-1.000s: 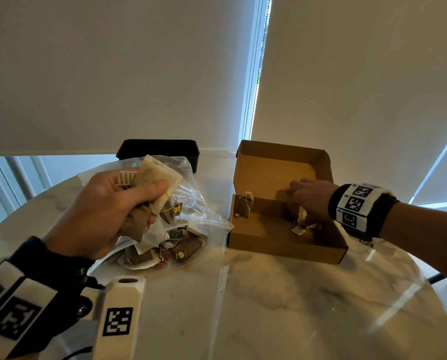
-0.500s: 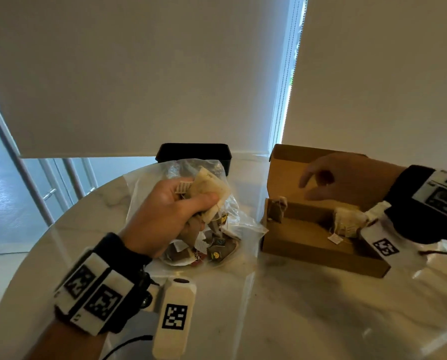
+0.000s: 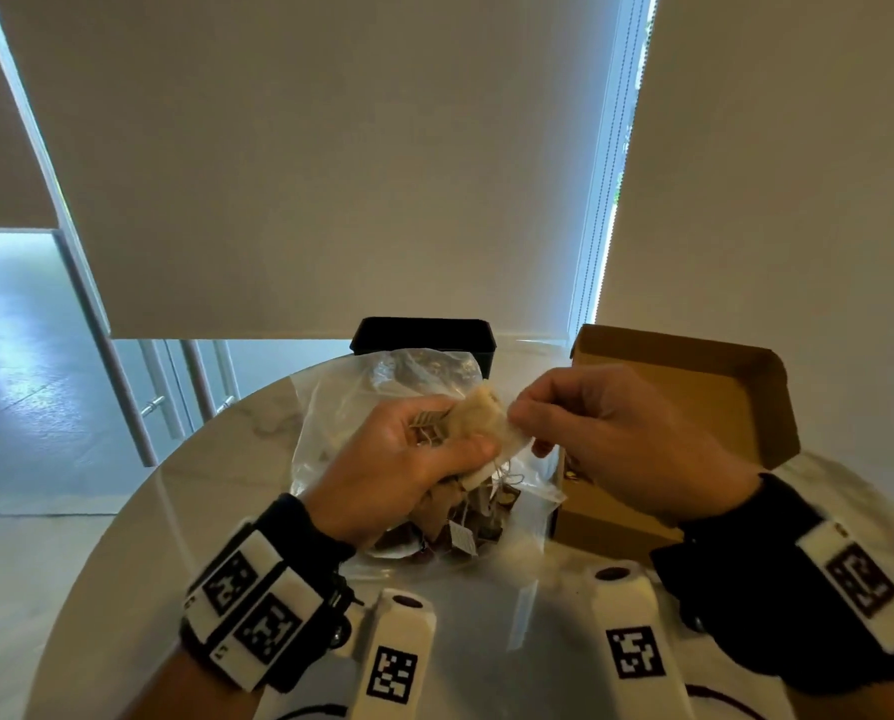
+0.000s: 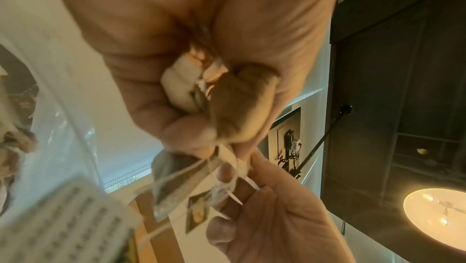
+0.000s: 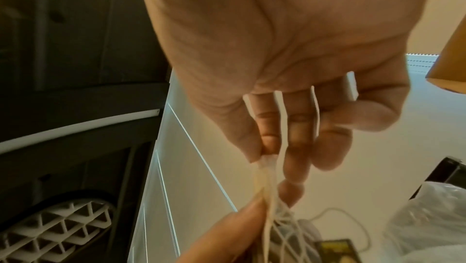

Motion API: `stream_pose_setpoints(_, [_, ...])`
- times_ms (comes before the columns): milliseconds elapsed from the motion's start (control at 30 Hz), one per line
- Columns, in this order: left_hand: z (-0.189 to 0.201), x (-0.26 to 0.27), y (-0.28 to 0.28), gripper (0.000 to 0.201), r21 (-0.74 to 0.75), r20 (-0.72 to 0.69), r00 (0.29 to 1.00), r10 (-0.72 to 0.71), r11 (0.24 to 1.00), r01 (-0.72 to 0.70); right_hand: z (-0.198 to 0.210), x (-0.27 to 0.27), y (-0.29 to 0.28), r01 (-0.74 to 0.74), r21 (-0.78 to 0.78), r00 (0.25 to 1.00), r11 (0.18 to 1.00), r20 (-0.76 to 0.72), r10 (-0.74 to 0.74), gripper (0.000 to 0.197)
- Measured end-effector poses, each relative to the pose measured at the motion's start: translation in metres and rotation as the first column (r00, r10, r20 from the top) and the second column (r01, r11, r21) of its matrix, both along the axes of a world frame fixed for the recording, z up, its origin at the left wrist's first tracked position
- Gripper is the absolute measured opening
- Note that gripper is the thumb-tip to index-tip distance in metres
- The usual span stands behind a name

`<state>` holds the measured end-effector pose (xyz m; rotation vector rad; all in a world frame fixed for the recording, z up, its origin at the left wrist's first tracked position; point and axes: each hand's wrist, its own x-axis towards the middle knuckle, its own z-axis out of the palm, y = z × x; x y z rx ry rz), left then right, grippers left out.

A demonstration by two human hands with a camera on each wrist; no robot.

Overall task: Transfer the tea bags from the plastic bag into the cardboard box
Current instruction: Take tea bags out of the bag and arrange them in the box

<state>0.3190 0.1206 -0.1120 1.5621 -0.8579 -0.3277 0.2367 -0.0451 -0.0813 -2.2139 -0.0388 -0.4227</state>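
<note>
Held above the plastic bag [image 3: 361, 407] on the worktop [image 3: 486, 641]: a bunch of tea bags [image 3: 478, 423], left hand [image 3: 408, 459] grip clamped round it. Pinched at the bunch's edge by the right hand [image 3: 616, 439] grip, beside the open cardboard box [image 3: 694, 387].

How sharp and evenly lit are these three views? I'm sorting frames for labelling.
Head view: mostly sharp, wide-angle bend in the window frames, glare on the marble table. Left wrist view: warm cast, the tea bags soft, the foreground blurred, a bright lamp blown out. Right wrist view: the right hand is close and soft, the left side dark.
</note>
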Motion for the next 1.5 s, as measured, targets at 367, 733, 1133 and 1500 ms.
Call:
stream_pose_setpoints(367, [0.001,0.004,0.006,0.042,0.049,-0.045,0.999,-0.011,0.999,0.013,0.019,-0.004,-0.014,0.048,0.292,0.993,0.955,0.092,-0.078,0.021])
stream_pose_setpoints(733, [0.0,0.001,0.003,0.04,-0.103,-0.299,0.948,-0.107,0.992,0.079,0.018,-0.001,-0.015,0.017,0.611,0.968,0.791,0.188,-0.166,0.021])
stream_pose_setpoints(1133, [-0.004,-0.004,-0.01,0.04,-0.433,-0.63,0.719,-0.294,0.901,-0.01,0.021,-0.002,-0.01,-0.125,0.827,0.97,0.547,0.217,-0.106,0.024])
stream_pose_setpoints(1500, [-0.002,0.015,0.002,0.043,-0.452,-0.571,0.808,-0.146,0.877,-0.161,0.03,-0.008,-0.02,-0.188,0.851,0.948,0.49,0.288,-0.137,0.024])
